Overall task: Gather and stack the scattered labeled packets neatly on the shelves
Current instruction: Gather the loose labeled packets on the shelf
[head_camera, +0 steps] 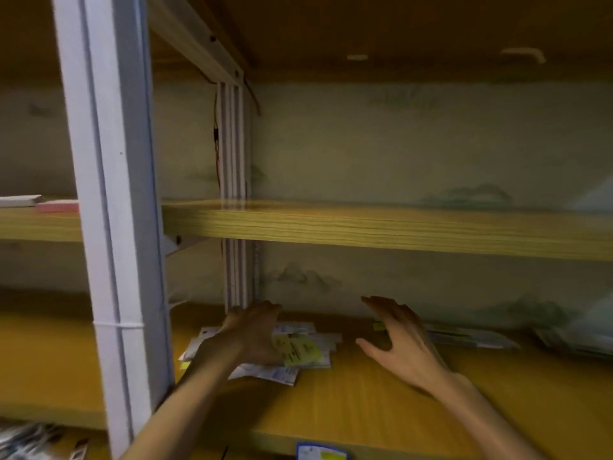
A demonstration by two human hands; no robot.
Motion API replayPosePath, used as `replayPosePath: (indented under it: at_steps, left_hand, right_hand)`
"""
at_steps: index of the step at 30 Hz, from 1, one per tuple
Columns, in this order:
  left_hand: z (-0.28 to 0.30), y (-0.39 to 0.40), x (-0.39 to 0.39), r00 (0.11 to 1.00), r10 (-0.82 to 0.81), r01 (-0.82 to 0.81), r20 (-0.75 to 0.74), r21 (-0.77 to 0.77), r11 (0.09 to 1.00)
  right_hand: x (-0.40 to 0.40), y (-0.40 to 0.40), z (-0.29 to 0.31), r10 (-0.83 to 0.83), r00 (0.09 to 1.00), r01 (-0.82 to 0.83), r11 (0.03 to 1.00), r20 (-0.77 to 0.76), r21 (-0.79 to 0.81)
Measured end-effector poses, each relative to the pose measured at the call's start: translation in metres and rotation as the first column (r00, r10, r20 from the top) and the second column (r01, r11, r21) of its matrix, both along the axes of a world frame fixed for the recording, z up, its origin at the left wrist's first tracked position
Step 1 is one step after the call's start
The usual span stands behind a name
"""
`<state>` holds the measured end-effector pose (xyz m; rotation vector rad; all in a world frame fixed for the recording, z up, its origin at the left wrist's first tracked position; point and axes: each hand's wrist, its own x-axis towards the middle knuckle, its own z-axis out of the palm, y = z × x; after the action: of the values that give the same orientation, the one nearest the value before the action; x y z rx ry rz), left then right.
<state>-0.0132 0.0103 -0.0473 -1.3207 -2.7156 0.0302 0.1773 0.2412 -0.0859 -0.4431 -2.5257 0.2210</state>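
Left grip point(255, 333) on packets point(298, 351) — right grip point(398, 336) spread, above shelf point(365, 410)

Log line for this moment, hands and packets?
left hand: resting on packet pile | right hand: open, apart from pile | lower shelf

One head view only. I look forward and slightly down, close in, into the lower shelf point(381, 403), the white post point(109, 200) near at left.
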Motion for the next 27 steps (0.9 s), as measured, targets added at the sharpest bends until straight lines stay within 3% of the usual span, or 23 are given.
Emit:
replayPosePath:
  at_steps: [5,10,17,27]
  left_hand:
    - [0.008,-0.015,-0.003,0.974,0.216,-0.198,0.061,-0.214,0.956]
    - [0.019,-0.019,0.006,0.953,0.300,-0.300,-0.048,-0.295,0.907]
    - [0.019,-0.021,0.005,0.956,0.291,-0.290,-0.039,-0.289,0.912]
    - [0.022,-0.021,-0.001,0.936,0.302,-0.278,0.180,-0.147,0.949]
  right_hand:
    - [0.001,0.003,-0.003,0.002,1.000,-0.002,1.000,-0.009,-0.013]
    - [0.004,0.007,-0.010,0.021,0.999,-0.024,0.998,-0.048,-0.062]
    - [0.009,0.007,-0.013,0.046,0.995,-0.056,0.993,-0.094,-0.105]
    - [0.009,0.003,-0.015,0.060,0.996,-0.065,0.995,-0.062,-0.082]
